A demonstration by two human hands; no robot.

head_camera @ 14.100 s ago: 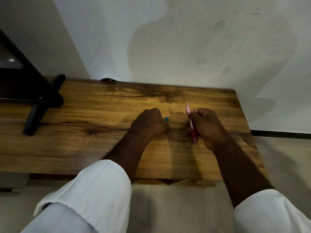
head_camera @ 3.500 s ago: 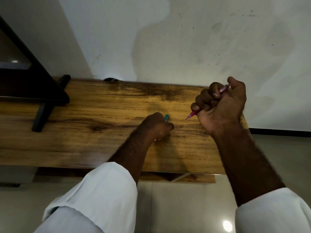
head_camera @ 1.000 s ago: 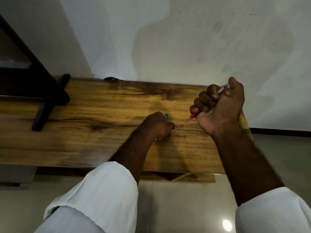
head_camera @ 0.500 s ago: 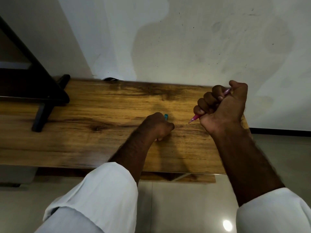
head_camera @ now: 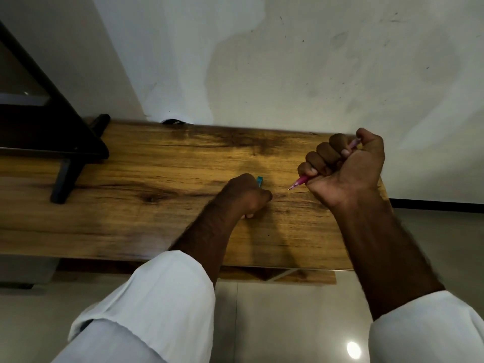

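We see four fingers (head_camera: pixel 324 155) of the right hand (head_camera: pixel 348 166) curled tight round one pink pen (head_camera: pixel 298 183), the thumb folded over its upper end. Only two bits of the pen show: the tip poking out below the little finger and a short stub by the thumb; the barrel is hidden inside the fist, which is raised above the wooden table (head_camera: pixel 131 205). The left hand (head_camera: pixel 246 196) rests knuckles-up on the table, fingers curled under, gripping one small teal object (head_camera: pixel 259 180). We count only a sliver of it above the knuckles and cannot tell what it is. Two white sleeves (head_camera: pixel 162 305) frame the forearms. One black stand (head_camera: pixel 65 163) sits on the table's left part, cut off by the frame edge.
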